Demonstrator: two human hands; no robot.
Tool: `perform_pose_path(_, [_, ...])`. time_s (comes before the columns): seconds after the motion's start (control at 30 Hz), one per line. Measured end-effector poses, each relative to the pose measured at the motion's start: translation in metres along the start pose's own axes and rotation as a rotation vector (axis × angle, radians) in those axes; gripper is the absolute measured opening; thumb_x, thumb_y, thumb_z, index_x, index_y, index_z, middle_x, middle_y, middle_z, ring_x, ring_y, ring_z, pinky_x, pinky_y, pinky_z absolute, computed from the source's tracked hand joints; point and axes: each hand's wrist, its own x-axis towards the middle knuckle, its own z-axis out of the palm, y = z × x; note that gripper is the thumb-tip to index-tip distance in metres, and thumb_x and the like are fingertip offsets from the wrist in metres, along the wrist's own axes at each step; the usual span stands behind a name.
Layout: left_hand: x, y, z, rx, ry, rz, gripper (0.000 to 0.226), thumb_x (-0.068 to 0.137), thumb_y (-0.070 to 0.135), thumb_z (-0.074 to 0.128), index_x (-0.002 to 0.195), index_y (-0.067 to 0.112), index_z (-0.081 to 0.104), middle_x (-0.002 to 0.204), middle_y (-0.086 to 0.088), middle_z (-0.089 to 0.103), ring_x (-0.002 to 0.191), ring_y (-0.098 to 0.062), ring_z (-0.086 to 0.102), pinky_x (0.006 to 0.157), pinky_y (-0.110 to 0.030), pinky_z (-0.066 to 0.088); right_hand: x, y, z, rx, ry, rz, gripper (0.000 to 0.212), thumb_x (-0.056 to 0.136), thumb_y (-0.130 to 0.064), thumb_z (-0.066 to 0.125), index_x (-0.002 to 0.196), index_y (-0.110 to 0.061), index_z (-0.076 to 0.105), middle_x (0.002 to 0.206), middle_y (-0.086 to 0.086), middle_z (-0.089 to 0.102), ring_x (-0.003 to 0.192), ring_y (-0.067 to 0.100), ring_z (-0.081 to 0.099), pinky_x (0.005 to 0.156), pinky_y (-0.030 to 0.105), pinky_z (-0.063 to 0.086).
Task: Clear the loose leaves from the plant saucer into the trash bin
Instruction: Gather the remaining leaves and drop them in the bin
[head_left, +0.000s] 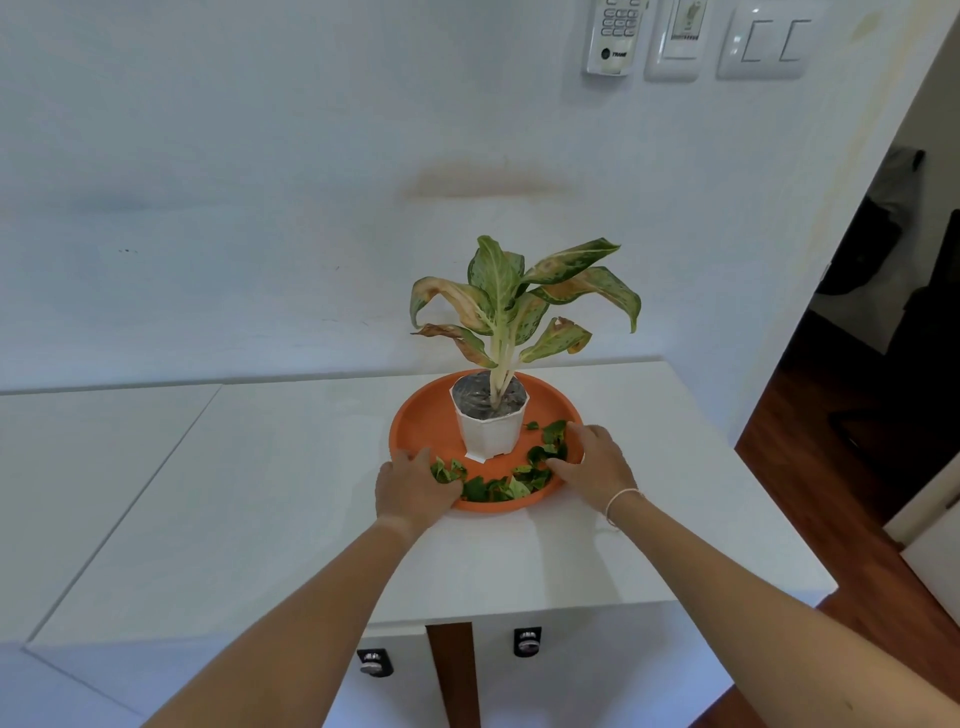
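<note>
Worktop (291, 499), white and wide, carries everything here. Farthest left is the left hand (413, 491), lying palm-down over the near-left rim of the orange saucer (421, 415), fingers spread and loose, its fingertips touching the nearest of the loose leaves (493, 480) but closed on nothing. Those leaves, small green torn pieces, lie scattered along the saucer's front, in the stretch between the two hands, with a few more climbing up just beyond the right hand's fingers. Behind the leaves, farther from both hands, a white pot (488, 426) stands upright in the saucer with a drooping green and brown-edged plant (514, 296) rising from it. To the right, the right hand (592, 462) rests on the saucer's near-right rim, fingers curved over the leaves there; whether it pinches any I cannot tell. A thin bracelet (621, 499) circles that wrist
</note>
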Motion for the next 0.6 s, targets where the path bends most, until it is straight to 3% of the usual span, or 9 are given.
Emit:
perform_pose_path(0.13, [0.004,0.004,0.001,0.254,0.014,0.116,0.066,0.082,0.059,0.048,0.135,0.020,0.048,0.143,-0.007,0.047,0.140,-0.030,0.031,0.119,-0.046,0.013,0.012,-0.005,-0.008,-0.263,-0.141,-0.093,0.079,0.082,-0.045,0.064,0.149,-0.021,0.028,0.157,0.000,0.024,0.142,0.025,0.026,0.118,0.041,0.023])
perform_pose_path(0.27, [0.008,0.014,0.002,0.131,-0.095,0.131,0.063,0.083,0.060,0.046,0.131,0.018,0.053,0.137,-0.005,0.054,0.129,-0.027,0.047,0.115,-0.045,0.029,0.028,-0.010,-0.013,-0.466,-0.253,-0.160,0.086,0.082,-0.052,0.060,0.152,-0.023,0.018,0.161,-0.001,0.013,0.148,0.020,0.014,0.121,0.042,0.002])
perform_pose_path(0.43, [0.012,0.022,0.002,0.203,-0.156,0.142,0.071,0.083,0.064,0.044,0.137,0.017,0.047,0.142,-0.005,0.051,0.130,-0.027,0.048,0.113,-0.042,0.034,0.043,-0.019,-0.013,-0.605,-0.353,-0.222,0.095,0.081,-0.057,0.059,0.154,-0.022,0.010,0.162,0.000,0.008,0.149,0.023,0.008,0.121,0.040,0.005])
perform_pose_path(0.6, [0.016,0.025,0.005,0.215,-0.199,0.143,0.085,0.074,0.073,0.049,0.141,0.020,0.041,0.142,-0.001,0.049,0.125,-0.025,0.051,0.099,-0.036,0.046,0.052,-0.024,-0.007,-0.698,-0.419,-0.280,0.101,0.076,-0.062,0.062,0.153,-0.021,0.011,0.161,0.000,0.013,0.148,0.023,0.014,0.119,0.040,0.013])
